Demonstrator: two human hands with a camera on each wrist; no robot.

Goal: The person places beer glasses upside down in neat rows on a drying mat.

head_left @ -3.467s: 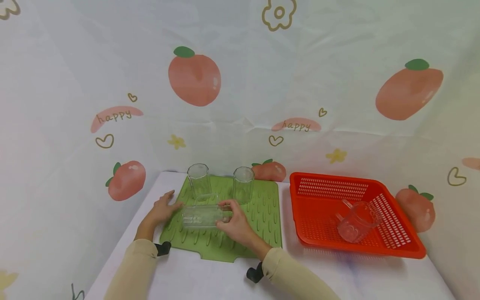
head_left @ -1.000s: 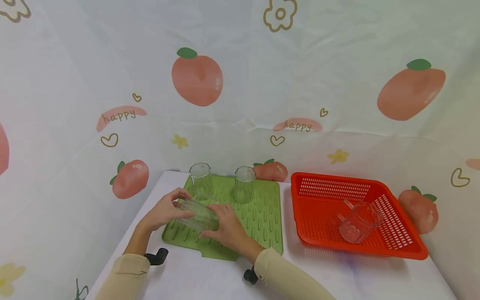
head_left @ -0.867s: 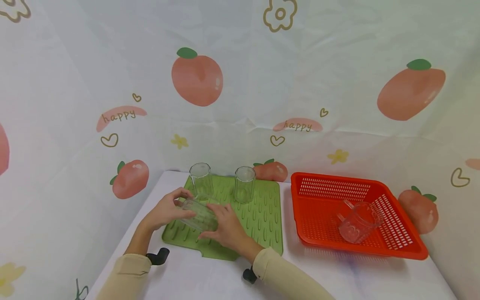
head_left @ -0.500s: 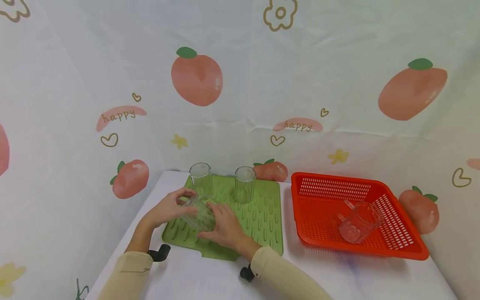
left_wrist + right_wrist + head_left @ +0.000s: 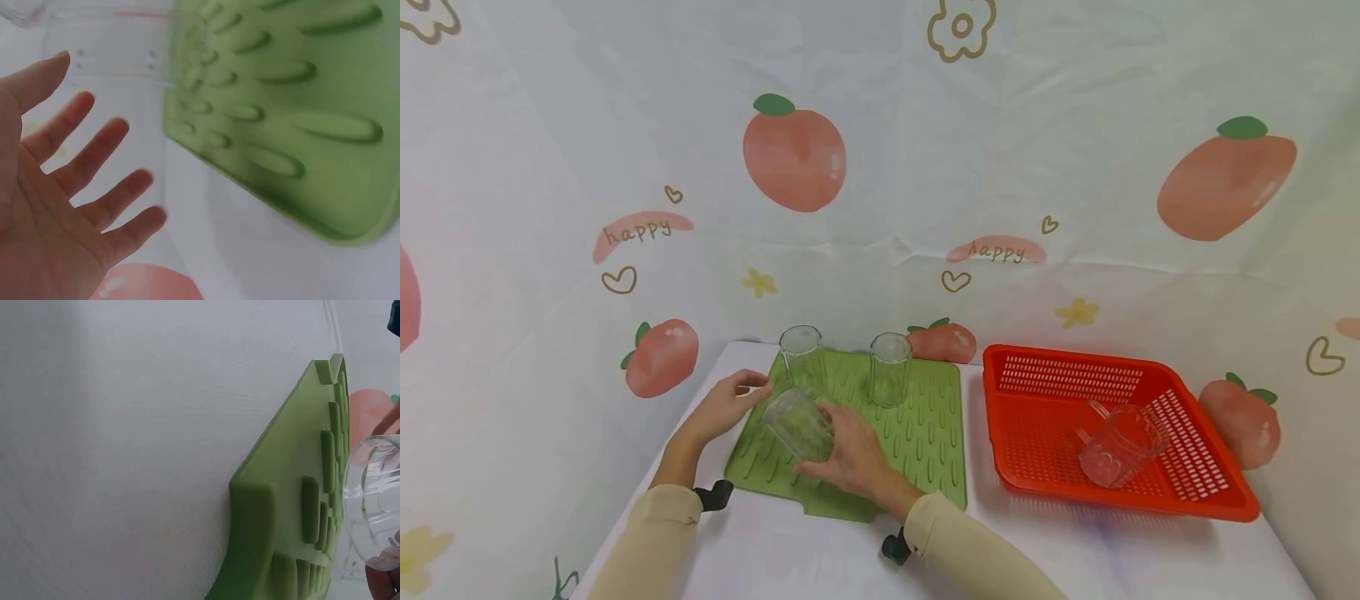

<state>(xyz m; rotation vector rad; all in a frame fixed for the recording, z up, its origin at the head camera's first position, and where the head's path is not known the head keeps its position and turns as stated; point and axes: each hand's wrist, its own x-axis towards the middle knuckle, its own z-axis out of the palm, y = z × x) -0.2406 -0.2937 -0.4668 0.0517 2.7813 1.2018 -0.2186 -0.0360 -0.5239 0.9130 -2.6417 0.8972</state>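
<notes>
My right hand (image 5: 856, 450) grips a clear glass mug (image 5: 796, 423) by its lower end, tilted above the front left of the green ridged mat (image 5: 925, 467). The mug's mouth points up and left; its handle is hard to make out. In the right wrist view the mug's round rim (image 5: 356, 506) shows at the right edge. My left hand (image 5: 724, 408) hovers at the mat's left edge, apart from the mug. Its fingers (image 5: 94, 153) are spread and hold nothing. Two clear glasses, a left one (image 5: 805, 362) and a right one (image 5: 891, 371), stand upright at the mat's back.
A red plastic basket (image 5: 1037, 492) stands right of the mat. Inside it a clear mug (image 5: 1112, 450) with a handle leans over. White cloth (image 5: 805, 558) covers the table, and a printed curtain (image 5: 880, 183) rises behind and at both sides.
Earlier the mug lay sideways, and both hands then held it. Since then the left hand has let go and drawn back left, while the right hand has tipped the mug's mouth upward.
</notes>
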